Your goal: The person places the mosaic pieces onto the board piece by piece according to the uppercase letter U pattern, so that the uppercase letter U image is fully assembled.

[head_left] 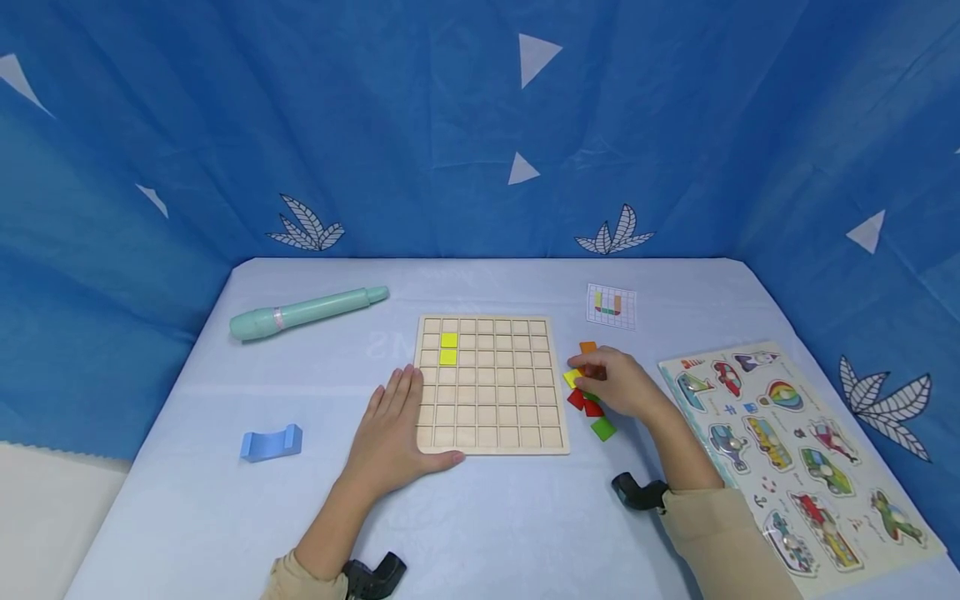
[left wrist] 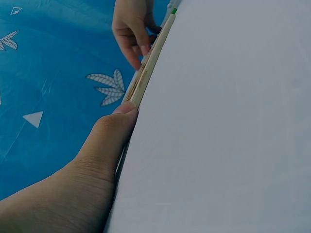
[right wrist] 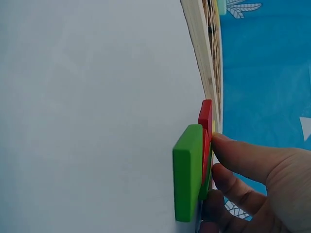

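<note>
A wooden grid board [head_left: 487,417] lies at the middle of the table, with two yellow square tiles [head_left: 448,357] in one column near its upper left. My left hand [head_left: 390,442] rests flat along the board's left edge, fingers straight and thumb at the lower edge; in the left wrist view the thumb [left wrist: 119,114] touches the board's side. Right of the board, my right hand [head_left: 617,382] pinches a yellow tile [head_left: 572,378] between thumb and forefinger in a small pile. Orange [head_left: 588,347], red [head_left: 576,399] and green tiles [head_left: 603,429] lie around it; the fingers partly cover the pile.
A pattern card [head_left: 611,307] with a coloured U shape lies behind the pile. On the right is a vehicle puzzle board [head_left: 757,483], partly under the right forearm. A mint-green pen-shaped tool [head_left: 311,312] and a blue block [head_left: 272,443] lie at left.
</note>
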Available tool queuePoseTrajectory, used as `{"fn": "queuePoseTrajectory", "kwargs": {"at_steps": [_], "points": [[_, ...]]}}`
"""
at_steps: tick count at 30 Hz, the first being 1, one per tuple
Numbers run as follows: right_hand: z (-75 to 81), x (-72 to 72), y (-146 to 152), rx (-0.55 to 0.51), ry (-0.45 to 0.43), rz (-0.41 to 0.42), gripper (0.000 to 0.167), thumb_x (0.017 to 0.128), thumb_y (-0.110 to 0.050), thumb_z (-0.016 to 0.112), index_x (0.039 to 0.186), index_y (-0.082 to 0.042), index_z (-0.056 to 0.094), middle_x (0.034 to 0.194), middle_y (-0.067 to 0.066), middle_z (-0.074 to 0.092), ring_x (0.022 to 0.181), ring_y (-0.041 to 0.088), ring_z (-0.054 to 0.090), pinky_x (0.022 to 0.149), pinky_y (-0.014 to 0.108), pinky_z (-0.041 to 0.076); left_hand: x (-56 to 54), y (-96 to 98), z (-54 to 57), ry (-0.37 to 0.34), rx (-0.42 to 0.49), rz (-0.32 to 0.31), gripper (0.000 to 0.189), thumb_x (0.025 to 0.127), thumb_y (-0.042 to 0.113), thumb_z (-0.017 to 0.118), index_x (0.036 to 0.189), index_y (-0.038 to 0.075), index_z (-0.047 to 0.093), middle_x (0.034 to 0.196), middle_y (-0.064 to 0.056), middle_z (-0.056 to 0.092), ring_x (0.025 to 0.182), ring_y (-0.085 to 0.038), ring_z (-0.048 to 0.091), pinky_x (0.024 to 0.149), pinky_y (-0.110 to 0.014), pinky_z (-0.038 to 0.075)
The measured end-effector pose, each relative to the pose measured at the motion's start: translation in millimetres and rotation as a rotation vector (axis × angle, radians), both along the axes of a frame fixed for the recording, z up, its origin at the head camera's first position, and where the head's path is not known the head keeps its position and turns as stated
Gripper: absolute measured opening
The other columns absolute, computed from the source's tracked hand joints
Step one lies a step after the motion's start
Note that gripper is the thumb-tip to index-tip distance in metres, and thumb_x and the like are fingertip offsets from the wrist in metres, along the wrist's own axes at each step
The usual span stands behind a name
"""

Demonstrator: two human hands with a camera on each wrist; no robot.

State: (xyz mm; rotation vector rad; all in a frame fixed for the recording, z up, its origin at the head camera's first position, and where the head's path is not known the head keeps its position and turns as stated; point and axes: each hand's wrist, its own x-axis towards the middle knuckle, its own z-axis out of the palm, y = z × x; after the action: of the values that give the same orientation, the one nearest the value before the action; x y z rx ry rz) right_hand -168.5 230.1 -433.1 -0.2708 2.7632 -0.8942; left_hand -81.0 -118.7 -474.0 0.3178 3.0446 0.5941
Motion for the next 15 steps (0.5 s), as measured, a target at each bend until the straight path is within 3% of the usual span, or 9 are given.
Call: {"fn": "queuePoseTrajectory", "kwargs": {"at_steps": [15], "points": [[-3.4,-1.0,2.9,-0.041,-0.014,-0.04,0.017,0.088,-0.013,0.075,0.104,-0.011,0.069,0.095,0.007,0.058,0.093,0.024,0.053,0.078,0.03,0.049,-0.7,-0.4,-0.8,-0.002,-0.007,-0.005,0.135,0.066,0.088,0.06,0.159,0.004,0.01,0.168,-0.012,0.007,0.156,-0.028,0.005,0.126,-0.051,0.011]]}}
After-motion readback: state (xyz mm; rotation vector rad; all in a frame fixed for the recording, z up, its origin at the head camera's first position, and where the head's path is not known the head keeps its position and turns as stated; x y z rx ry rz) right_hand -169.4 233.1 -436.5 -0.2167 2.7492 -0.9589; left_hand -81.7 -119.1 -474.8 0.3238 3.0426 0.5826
